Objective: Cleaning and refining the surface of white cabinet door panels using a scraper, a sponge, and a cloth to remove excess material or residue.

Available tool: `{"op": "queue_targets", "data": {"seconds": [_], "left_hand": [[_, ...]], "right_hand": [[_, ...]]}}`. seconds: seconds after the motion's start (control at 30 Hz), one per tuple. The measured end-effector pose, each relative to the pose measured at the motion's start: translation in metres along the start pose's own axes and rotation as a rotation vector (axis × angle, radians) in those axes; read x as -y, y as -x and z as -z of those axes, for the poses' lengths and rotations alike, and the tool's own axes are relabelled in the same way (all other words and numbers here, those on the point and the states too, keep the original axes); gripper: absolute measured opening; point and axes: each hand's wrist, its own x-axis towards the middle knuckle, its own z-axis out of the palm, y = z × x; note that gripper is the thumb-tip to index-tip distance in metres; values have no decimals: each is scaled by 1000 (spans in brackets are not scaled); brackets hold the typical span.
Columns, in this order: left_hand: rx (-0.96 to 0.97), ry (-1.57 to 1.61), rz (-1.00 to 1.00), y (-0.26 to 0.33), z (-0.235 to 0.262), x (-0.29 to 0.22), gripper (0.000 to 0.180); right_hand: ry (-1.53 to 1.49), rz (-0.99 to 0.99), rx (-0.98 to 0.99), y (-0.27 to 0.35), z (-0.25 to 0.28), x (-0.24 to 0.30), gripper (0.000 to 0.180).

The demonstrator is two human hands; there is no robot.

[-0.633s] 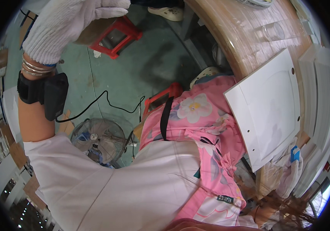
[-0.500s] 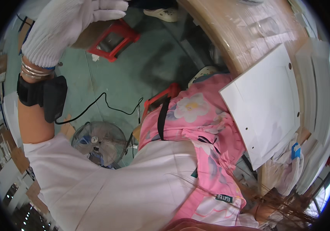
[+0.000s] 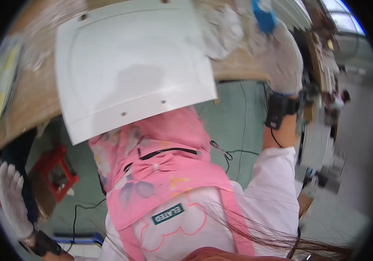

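Note:
A white rectangular panel (image 3: 129, 65) with small screw holes lies on the wooden table (image 3: 25, 104), its near edge overhanging the table edge. My right hand (image 3: 280, 61), in a white knit glove, reaches onto the table just right of the panel and grips a small blue object (image 3: 262, 15). A crumpled white cloth or glove (image 3: 221, 30) lies beside it, against the panel's right edge. My left hand (image 3: 12, 202), also gloved, hangs low at my left side with fingers spread and nothing in it. Both wrists wear black bands.
My pink flowered apron (image 3: 164, 174) fills the middle. A red stool (image 3: 53, 174) stands on the green floor at the left, close to my left hand. A black cable (image 3: 234, 152) runs across the floor. Shelves and clutter (image 3: 321, 143) stand at the right.
The view has swung round, so the table and panel now sit at the top. My left hand has dropped from raised overhead to my side. My right hand still grips the blue object.

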Motion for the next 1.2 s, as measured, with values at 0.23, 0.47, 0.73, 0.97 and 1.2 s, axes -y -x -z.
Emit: {"op": "queue_targets", "data": {"seconds": [0.23, 0.47, 0.73, 0.97, 1.2], "left_hand": [[67, -113, 33, -61, -44, -1, 51], [90, 22, 108, -106, -44, 1, 54], [276, -172, 143, -106, -71, -21, 52], [71, -137, 80, -106, -79, -5, 51], [-28, 94, 342, -100, -113, -26, 50]], "right_hand": [[65, 118, -241, 14, 16, 5, 24], [-72, 150, -97, 26, 43, -10, 20], [-128, -29, -125, 32, 62, -17, 12], [-264, -34, -53, 31, 61, -46, 20], [-238, -9, -87, 25, 48, -77, 26]]}}
